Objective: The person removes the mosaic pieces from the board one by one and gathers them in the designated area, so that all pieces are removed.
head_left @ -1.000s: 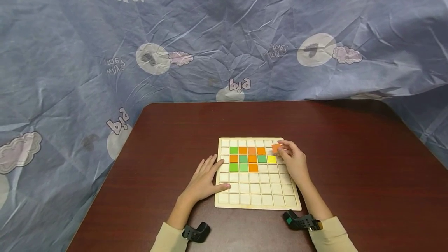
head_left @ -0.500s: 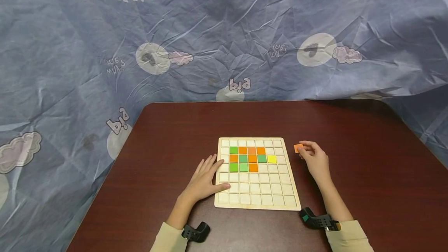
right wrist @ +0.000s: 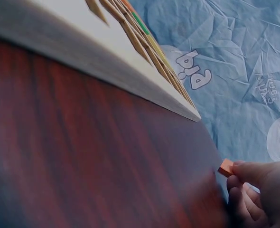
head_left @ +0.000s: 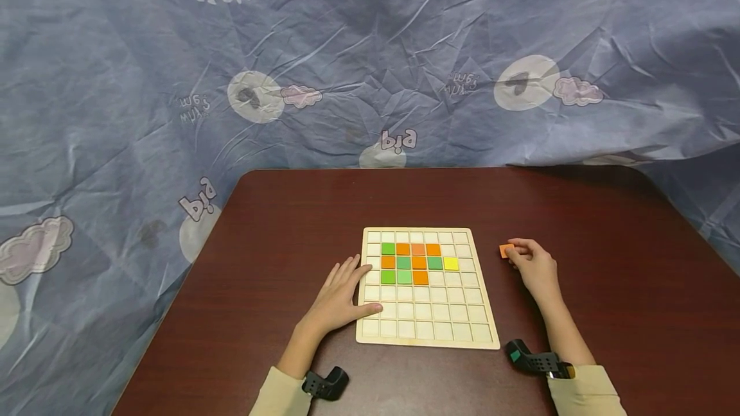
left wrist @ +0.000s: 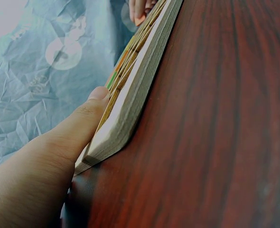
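A pale wooden grid board (head_left: 426, 332) lies on the table, with green, orange and teal tiles and one yellow tile (head_left: 451, 264) in its upper rows. The left hand (head_left: 335, 297) rests on the board's left edge, fingers spread, its thumb on the rim in the left wrist view (left wrist: 59, 147). Right of the board, the right hand (head_left: 534, 268) pinches an orange tile (head_left: 505, 250) between thumb and fingers. The right wrist view shows this orange tile (right wrist: 226, 167) at the fingertips, apart from the board.
The dark red-brown table (head_left: 300, 210) reaches back to a blue printed cloth (head_left: 347, 50) hanging behind it. Each wrist wears a black band, the left one (head_left: 326, 384) near the table's front and the right one (head_left: 534, 359) right of the board's lower corner.
The right hand has moved away from the board's upper right to the table on its right, still pinching the orange tile. The left hand has stayed at the board's edge.
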Demonstrator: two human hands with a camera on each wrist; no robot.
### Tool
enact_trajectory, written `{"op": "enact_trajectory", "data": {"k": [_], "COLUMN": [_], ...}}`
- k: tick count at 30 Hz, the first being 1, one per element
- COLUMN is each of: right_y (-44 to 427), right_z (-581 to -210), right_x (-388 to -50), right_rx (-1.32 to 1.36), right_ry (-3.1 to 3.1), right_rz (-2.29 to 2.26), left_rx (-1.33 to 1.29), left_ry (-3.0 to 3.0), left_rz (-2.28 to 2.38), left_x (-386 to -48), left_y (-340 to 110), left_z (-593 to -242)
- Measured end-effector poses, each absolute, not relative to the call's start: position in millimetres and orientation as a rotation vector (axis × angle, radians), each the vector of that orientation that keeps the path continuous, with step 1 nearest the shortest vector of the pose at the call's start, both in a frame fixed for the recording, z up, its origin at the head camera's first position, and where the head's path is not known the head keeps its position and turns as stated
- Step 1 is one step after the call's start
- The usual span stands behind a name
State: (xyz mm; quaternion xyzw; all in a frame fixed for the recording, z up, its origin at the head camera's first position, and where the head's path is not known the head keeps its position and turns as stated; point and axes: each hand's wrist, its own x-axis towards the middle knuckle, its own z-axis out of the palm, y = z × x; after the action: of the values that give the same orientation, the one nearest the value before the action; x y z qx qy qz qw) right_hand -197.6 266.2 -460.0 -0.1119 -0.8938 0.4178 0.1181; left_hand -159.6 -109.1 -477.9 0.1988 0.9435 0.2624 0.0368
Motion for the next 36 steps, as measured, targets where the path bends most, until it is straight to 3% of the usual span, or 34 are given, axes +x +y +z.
{"op": "enact_trajectory", "data": {"k": [36], "right_y": [261.1], "right_z": [-471.3], "right_x": [-195.4], "right_rx": [-0.030], "right_ry": [-2.648], "right_rz": [0.886], "left_rx": [0.607], "left_ry": [2.901], "left_rz": [0.782], "left_x": [-160.2], "left_y": [-109.2], "left_z": [-478.8]}}
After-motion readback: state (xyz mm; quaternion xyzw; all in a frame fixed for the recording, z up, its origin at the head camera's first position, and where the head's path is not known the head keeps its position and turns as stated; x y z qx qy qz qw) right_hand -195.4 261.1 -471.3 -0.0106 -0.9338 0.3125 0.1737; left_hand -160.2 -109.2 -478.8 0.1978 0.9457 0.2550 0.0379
